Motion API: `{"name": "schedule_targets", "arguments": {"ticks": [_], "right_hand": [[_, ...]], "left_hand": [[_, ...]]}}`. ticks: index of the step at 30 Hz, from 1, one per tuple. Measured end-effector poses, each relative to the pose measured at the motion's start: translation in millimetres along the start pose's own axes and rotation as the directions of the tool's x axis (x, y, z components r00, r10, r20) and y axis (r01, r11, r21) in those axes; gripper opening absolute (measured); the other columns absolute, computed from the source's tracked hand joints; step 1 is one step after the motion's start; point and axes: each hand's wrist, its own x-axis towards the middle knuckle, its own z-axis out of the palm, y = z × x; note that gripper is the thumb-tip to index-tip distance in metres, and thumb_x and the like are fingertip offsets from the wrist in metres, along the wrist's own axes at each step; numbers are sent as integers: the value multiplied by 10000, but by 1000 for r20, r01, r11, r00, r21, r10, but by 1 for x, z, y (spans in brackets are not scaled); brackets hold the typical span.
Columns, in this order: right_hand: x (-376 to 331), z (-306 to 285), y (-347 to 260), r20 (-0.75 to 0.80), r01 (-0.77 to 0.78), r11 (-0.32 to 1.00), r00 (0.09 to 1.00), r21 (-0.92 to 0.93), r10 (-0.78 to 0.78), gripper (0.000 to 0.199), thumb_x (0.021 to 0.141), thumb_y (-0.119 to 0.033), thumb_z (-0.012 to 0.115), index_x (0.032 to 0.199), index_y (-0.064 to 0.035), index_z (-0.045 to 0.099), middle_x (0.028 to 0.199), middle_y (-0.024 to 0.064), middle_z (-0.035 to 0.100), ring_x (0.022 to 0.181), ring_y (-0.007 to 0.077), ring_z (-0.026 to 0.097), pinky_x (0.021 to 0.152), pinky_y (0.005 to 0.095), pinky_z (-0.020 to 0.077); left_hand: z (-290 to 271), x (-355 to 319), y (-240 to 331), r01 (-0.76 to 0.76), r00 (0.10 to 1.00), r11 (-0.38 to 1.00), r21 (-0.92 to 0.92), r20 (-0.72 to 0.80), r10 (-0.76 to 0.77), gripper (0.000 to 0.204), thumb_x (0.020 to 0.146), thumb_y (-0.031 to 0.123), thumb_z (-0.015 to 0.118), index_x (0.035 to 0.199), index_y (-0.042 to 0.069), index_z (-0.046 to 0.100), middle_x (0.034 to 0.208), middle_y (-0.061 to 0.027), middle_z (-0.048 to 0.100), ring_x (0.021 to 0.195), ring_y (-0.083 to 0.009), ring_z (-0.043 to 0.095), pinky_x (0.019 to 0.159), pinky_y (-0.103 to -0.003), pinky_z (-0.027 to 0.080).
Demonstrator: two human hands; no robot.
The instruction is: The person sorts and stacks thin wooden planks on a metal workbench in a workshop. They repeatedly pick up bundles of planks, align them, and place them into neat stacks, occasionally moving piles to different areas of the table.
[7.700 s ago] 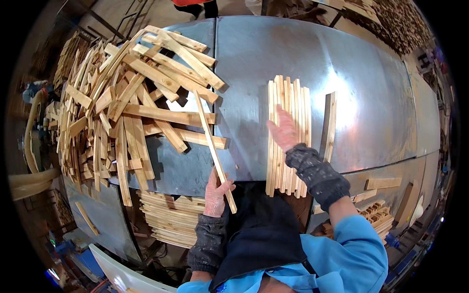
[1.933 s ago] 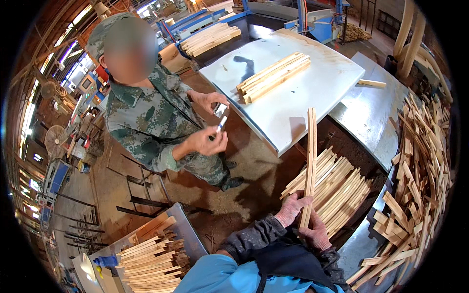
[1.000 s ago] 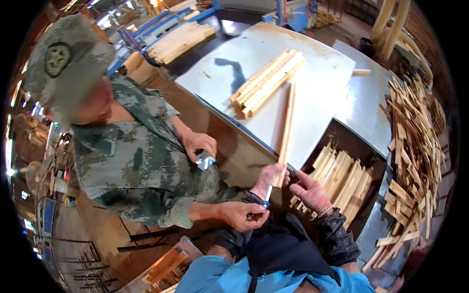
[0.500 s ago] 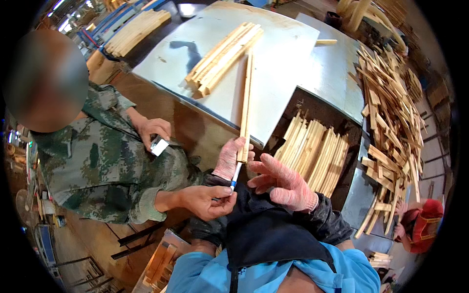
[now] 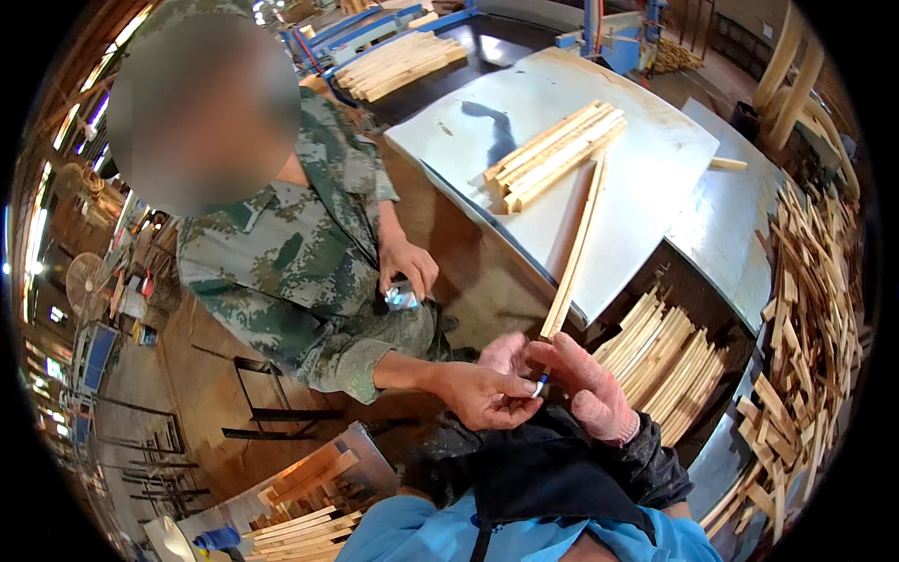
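Note:
My left hand point(image 5: 504, 353), in a pale pinkish work glove, is closed round the near end of a long wooden strip point(image 5: 574, 260). The strip slants up onto a metal table. Close beside it my right hand point(image 5: 599, 393), gloved too, has its fingers stretched out and thumb apart, partly covering the strip's end. A co-worker's bare hand point(image 5: 487, 395) pinches a slim white stick with a blue band, apparently a cigarette point(image 5: 540, 384), just by my right fingers; whether they touch it I cannot tell. The co-worker's other hand point(image 5: 408, 263) holds a small shiny pack point(image 5: 401, 298).
Wooden strips point(image 5: 557, 155) lie bundled on the metal table point(image 5: 646, 197). Below its edge stands a stack of strips point(image 5: 665, 361). Offcuts point(image 5: 805, 347) heap at the right. A co-worker in camouflage point(image 5: 281, 272) is close on my left, beyond a box of wood pieces point(image 5: 375, 451).
The view has swung left. My right hand has come in over the strip's end and nearer the white stick. The co-worker still holds the stick, and my left hand keeps the strip.

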Motion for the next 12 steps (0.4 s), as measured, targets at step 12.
{"name": "schedule_targets", "arguments": {"ticks": [12], "right_hand": [[2,-32,4,-152,-46,999,987,-14,43,890,1064,-620,659,1719,-84,382,1571,212,615,1396,355,627,1157,507,502]], "left_hand": [[-19,47,-92,-798,599,330,504,604,525,381,902,149,886,1256,35,801,1173,-102,785,1108,-165,707,972,-344,554]]}}
